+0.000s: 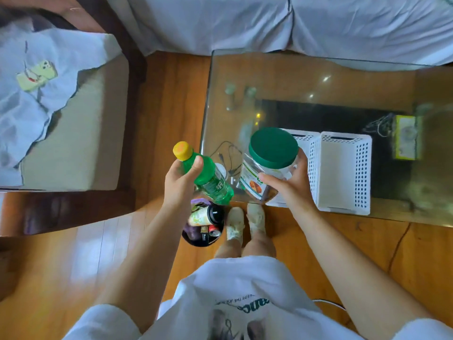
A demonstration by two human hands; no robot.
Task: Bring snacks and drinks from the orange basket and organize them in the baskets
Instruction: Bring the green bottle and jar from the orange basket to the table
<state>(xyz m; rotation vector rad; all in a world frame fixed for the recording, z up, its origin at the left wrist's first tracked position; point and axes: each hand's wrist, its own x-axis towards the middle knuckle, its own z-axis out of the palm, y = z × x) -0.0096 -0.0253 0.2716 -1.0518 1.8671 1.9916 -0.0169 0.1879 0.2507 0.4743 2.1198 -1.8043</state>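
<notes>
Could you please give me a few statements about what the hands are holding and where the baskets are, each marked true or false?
1. The left hand holds a green bottle with a yellow cap. True.
2. The right hand is empty. False: it grips a jar with a green lid.
3. Two white baskets stand on the glass table. True.
4. The jar already sits inside a white basket. False: it is held up beside them.
5. The phone lies on the glass table. False: it lies on the seat at the left.

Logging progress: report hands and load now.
Left hand grips green bottle. Right hand holds green-lidded jar. White baskets ahead, nothing blocking.
</notes>
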